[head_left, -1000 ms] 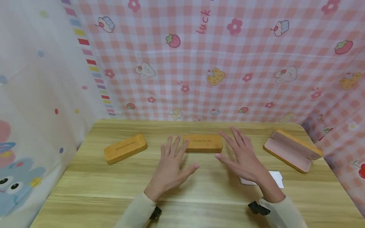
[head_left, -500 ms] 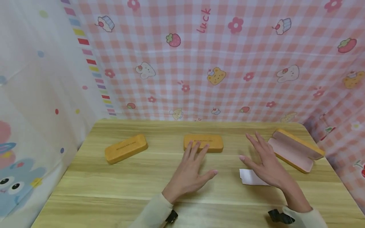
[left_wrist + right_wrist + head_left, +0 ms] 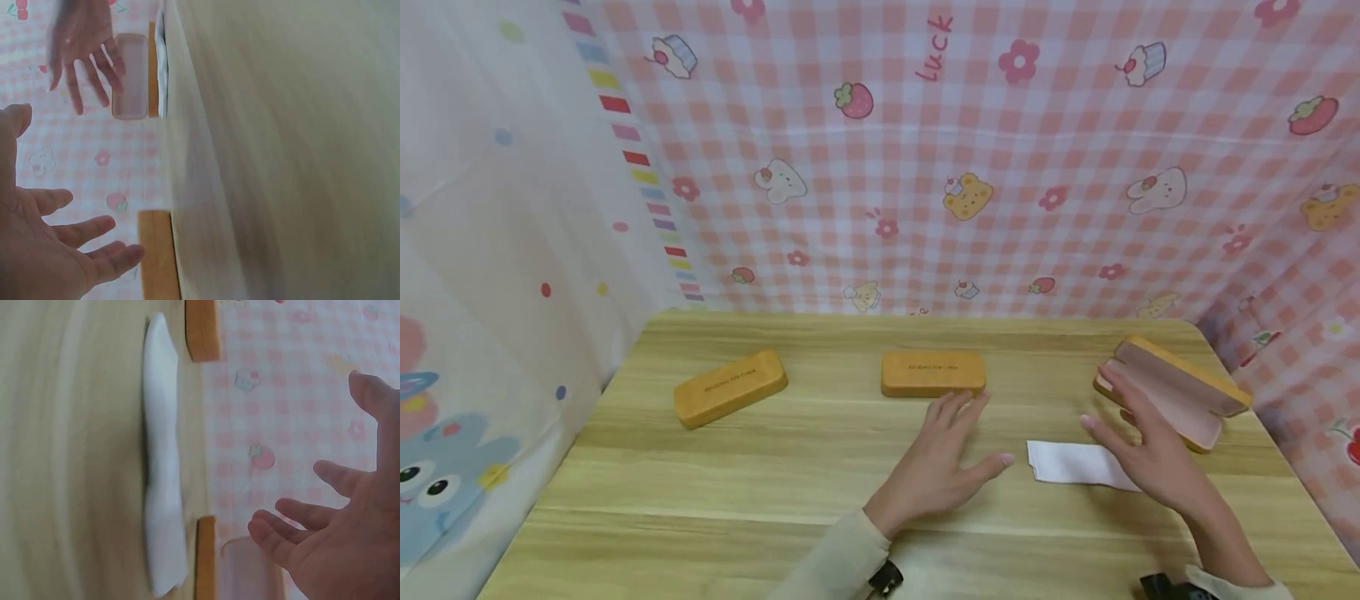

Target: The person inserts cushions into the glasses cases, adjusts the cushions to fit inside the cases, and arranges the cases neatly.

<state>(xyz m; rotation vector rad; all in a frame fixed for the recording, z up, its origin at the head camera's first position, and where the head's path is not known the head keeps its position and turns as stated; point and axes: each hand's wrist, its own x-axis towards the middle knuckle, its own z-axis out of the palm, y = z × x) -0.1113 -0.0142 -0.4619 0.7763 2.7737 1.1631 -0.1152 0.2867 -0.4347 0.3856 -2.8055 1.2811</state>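
My right hand (image 3: 1165, 458) hovers with fingers spread over the right end of a folded white cloth (image 3: 1060, 462). Its fingertips overlap the near left part of an open orange glasses case (image 3: 1183, 396) with a pale pink lining; contact cannot be told. My left hand (image 3: 936, 467) is held above the table, fingers extended, just in front of a closed orange glasses case (image 3: 932, 372) at the middle. Neither hand holds anything. In the right wrist view the cloth (image 3: 164, 450) lies flat and long beside the right hand (image 3: 350, 531).
A second closed glasses case (image 3: 730, 388) lies at an angle on the left of the wooden table (image 3: 700, 508). A pink checked curtain (image 3: 895, 150) hangs behind the table, and a white patterned curtain (image 3: 490, 217) hangs on the left.
Both hands have moved to the right. The left hand has gone from left of the middle case to its front right; the right hand from that case toward the open one. The cases and cloth stay put.
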